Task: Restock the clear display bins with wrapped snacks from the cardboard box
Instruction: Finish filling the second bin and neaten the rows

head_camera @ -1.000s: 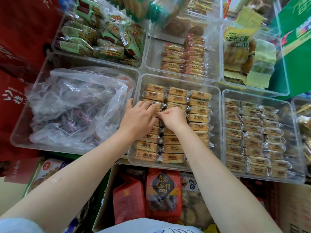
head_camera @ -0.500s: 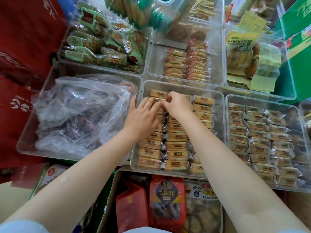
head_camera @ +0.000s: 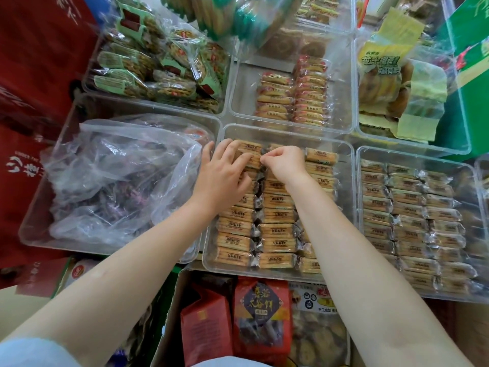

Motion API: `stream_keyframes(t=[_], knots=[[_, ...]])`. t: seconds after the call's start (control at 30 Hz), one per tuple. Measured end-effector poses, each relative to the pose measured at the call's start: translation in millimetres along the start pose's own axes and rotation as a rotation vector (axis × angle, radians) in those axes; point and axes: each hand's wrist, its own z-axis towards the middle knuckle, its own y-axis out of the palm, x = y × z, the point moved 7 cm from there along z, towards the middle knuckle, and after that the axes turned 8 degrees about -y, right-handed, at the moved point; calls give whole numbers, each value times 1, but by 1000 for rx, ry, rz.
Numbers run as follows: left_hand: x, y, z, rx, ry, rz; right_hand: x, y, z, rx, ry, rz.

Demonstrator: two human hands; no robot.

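Both hands worked at the far end of the centre bin, squaring its 3 rows of wrapped snacks. The left hand lay flat, fingers straight, on the top packets; the right hand pinched one. Next likely: seating it, then reaching into the cardboard box below.

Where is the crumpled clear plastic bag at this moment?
In the head view, the crumpled plastic bag lies in the clear bin at the left, beside the bin of tan wrapped snacks.

golden-brown wrapped snacks with dark print; clear bin; red pouches; green box.
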Motion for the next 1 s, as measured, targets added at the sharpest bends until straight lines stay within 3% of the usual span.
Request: stream_keyframes(t=[0.23, 0.4, 0.53, 0.7, 0.83, 1.0], knots=[[6, 7, 1, -85, 31, 137, -9, 17, 2, 45, -142, -512], [8, 8, 2, -131, 24, 172, -20, 10, 4, -8, -212, -606], [8, 8, 2, -146, 23, 201, -37, -8, 7, 149, -283, -554], [8, 6, 2, -105, 26, 156, -36, 11, 16, 13, -182, -792], [9, 8, 2, -137, 58, 162, -27, 9, 33, -34, -46, -575], [9, 10, 3, -167, 75, 173, -14, -2, 33, 19, -14, -198]])
